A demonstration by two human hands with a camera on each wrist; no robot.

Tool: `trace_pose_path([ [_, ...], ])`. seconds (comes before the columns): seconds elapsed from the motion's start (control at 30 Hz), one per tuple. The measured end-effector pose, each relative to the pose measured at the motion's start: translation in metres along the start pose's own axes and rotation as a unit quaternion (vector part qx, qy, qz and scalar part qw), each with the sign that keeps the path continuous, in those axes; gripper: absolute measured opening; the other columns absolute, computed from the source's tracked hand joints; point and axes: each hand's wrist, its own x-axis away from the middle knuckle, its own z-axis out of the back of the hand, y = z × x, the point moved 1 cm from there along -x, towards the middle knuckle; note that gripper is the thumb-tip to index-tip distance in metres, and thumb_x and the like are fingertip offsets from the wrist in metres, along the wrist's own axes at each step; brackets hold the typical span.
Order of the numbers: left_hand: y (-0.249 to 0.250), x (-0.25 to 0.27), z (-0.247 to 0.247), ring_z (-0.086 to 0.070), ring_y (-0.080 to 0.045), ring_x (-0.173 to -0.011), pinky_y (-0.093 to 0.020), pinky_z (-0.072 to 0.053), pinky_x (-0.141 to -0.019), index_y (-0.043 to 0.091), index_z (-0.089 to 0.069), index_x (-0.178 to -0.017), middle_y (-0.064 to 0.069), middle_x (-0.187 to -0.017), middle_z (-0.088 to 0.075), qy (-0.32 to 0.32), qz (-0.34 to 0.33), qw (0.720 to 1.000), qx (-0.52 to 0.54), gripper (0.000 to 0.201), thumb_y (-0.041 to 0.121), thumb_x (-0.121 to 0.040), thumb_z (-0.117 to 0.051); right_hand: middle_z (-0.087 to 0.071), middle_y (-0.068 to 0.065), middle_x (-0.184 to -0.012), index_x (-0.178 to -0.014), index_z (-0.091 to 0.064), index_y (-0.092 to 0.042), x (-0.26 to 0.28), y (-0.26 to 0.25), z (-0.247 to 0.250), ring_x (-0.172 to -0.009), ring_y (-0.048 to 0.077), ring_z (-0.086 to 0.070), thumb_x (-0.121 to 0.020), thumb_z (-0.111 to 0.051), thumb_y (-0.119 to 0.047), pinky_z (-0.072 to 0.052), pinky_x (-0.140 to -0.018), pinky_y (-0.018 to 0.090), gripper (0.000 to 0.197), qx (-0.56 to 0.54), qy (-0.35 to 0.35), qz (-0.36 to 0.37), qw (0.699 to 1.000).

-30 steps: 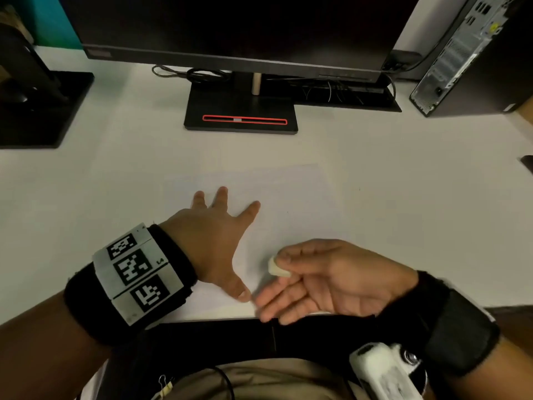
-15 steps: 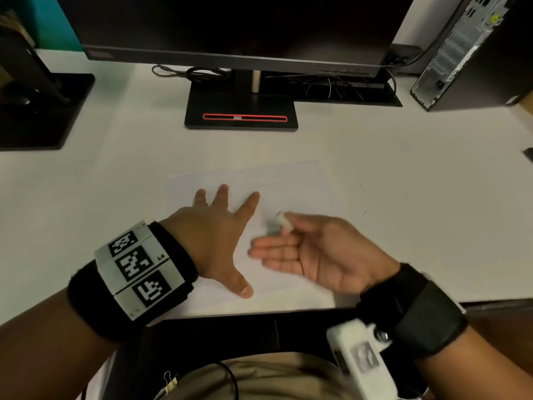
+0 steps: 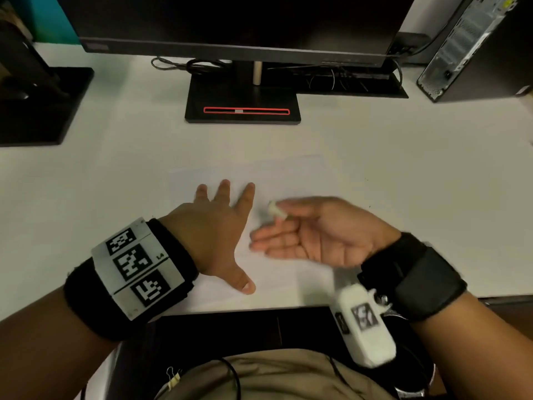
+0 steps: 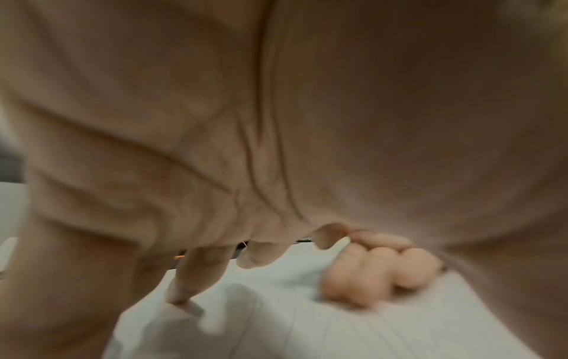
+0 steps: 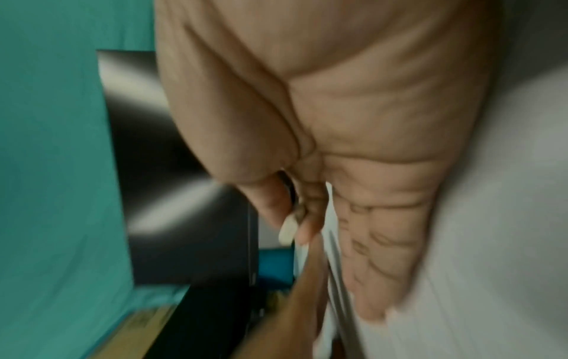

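Note:
A white sheet of paper [image 3: 291, 174] lies on the white desk in front of me. My left hand [image 3: 216, 235] presses flat on it with fingers spread; the left wrist view shows its fingertips [image 4: 184, 289] on the paper [image 4: 353, 328]. My right hand [image 3: 317, 232] lies palm up just right of the left forefinger, blurred by motion. It pinches a small white eraser [image 3: 275, 209] between thumb and forefinger, low over the sheet. The eraser [image 5: 287, 230] also shows at the fingertips in the right wrist view. Whether it touches the paper I cannot tell.
A dark monitor [image 3: 230, 21] on a black stand [image 3: 242, 108] fills the back, with cables [image 3: 196, 64] behind. A computer tower [image 3: 476, 47] stands at the back right, another black stand [image 3: 37, 105] at the left. The desk's front edge [image 3: 259, 310] runs near my wrists.
My right hand carried the eraser from the paper's near edge forward to beside the left forefinger. The left hand stayed flat on the sheet.

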Motion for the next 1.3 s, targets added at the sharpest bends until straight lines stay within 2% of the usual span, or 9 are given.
trace_pose_path([
  [0.1, -0.001, 0.0, -0.001, 0.011, -0.046, -0.148, -0.058, -0.029, -0.114, 0.027, 0.037, -0.146, -0.013, -0.161, 0.026, 0.001, -0.001, 1.0, 0.005, 0.158, 0.081, -0.051, -0.076, -0.067, 0.028, -0.122, -0.096, -0.058, 0.002, -0.009, -0.033, 0.043, -0.107, 0.038, -0.071, -0.105, -0.046, -0.029, -0.057, -0.096, 0.043, 0.034, -0.166, 0.119, 0.096, 0.974],
  [0.23, 0.0, 0.001, -0.001, 0.012, -0.047, -0.148, -0.058, -0.03, -0.114, 0.035, 0.036, -0.146, -0.014, -0.16, 0.028, 0.001, -0.004, 1.0, 0.001, 0.152, 0.081, -0.054, -0.075, -0.065, 0.017, -0.101, -0.084, -0.053, -0.009, 0.01, -0.062, 0.077, -0.083, 0.03, -0.071, -0.099, -0.058, -0.02, -0.063, -0.082, 0.036, 0.019, -0.262, 0.28, 0.276, 0.881],
  [0.37, 0.002, 0.001, 0.005, 0.014, -0.051, -0.145, -0.058, -0.03, -0.114, 0.052, 0.031, -0.143, -0.018, -0.159, 0.029, -0.017, -0.011, 1.0, 0.009, 0.14, 0.077, -0.057, -0.077, -0.063, 0.011, -0.077, -0.078, -0.062, -0.006, 0.029, -0.059, 0.045, -0.068, 0.022, -0.068, -0.095, -0.063, -0.011, -0.058, -0.06, 0.026, 0.018, 0.085, 0.246, 0.244, 0.934],
  [0.5, 0.007, -0.003, 0.007, 0.016, -0.054, -0.144, -0.06, -0.03, -0.113, 0.056, 0.029, -0.142, -0.02, -0.157, 0.031, -0.036, -0.005, 0.999, 0.007, 0.139, 0.074, -0.057, -0.079, -0.061, 0.005, -0.06, -0.066, -0.054, 0.0, 0.042, -0.045, 0.022, -0.059, 0.015, -0.07, -0.085, -0.072, -0.014, -0.053, -0.062, 0.029, 0.03, 0.547, 0.228, 0.186, 0.784],
  [0.6, 0.008, -0.003, 0.007, 0.015, -0.054, -0.144, -0.06, -0.031, -0.112, 0.055, 0.029, -0.143, -0.02, -0.158, 0.03, -0.032, 0.0, 0.999, 0.008, 0.137, 0.077, -0.057, -0.076, -0.06, -0.003, -0.057, -0.066, -0.057, -0.014, 0.045, -0.029, 0.007, -0.049, 0.006, -0.055, -0.077, -0.079, -0.017, -0.046, -0.055, 0.027, 0.025, 0.661, 0.154, 0.163, 0.716],
  [0.73, 0.01, -0.003, 0.006, 0.013, -0.057, -0.143, -0.06, -0.029, -0.113, 0.054, 0.028, -0.144, -0.024, -0.158, 0.027, -0.019, -0.001, 1.0, 0.013, 0.133, 0.081, -0.06, -0.071, -0.063, -0.008, -0.066, -0.083, -0.067, -0.019, 0.043, -0.012, 0.005, -0.058, 0.006, -0.055, -0.078, -0.076, -0.014, -0.047, -0.058, 0.017, 0.011, 0.69, 0.084, 0.17, 0.698],
  [0.97, 0.01, -0.004, 0.008, 0.012, -0.061, -0.141, -0.061, -0.03, -0.112, 0.06, 0.027, -0.141, -0.027, -0.158, 0.023, -0.019, -0.003, 1.0, 0.012, 0.129, 0.081, -0.06, -0.071, -0.064, -0.005, -0.062, -0.078, -0.071, -0.017, 0.045, 0.003, -0.002, -0.06, 0.011, -0.058, -0.079, -0.073, -0.016, -0.045, -0.057, 0.015, 0.003, 0.696, 0.051, 0.183, 0.693],
  [1.1, 0.011, -0.005, 0.007, 0.014, -0.059, -0.141, -0.062, -0.031, -0.111, 0.061, 0.028, -0.14, -0.027, -0.158, 0.023, -0.022, -0.004, 1.0, 0.016, 0.13, 0.079, -0.06, -0.072, -0.063, -0.008, -0.062, -0.075, -0.07, -0.021, 0.046, -0.005, 0.009, -0.062, 0.008, -0.059, -0.078, -0.074, -0.017, -0.049, -0.06, 0.02, 0.006, 0.69, 0.132, 0.2, 0.684],
  [1.3, 0.01, -0.005, 0.007, 0.014, -0.06, -0.141, -0.062, -0.031, -0.111, 0.061, 0.028, -0.14, -0.028, -0.158, 0.022, -0.017, -0.002, 1.0, 0.014, 0.13, 0.08, -0.058, -0.072, -0.064, -0.004, -0.062, -0.075, -0.07, -0.019, 0.045, -0.004, 0.004, -0.062, 0.013, -0.06, -0.078, -0.073, -0.017, -0.049, -0.06, 0.022, 0.005, 0.704, 0.095, 0.191, 0.677],
])
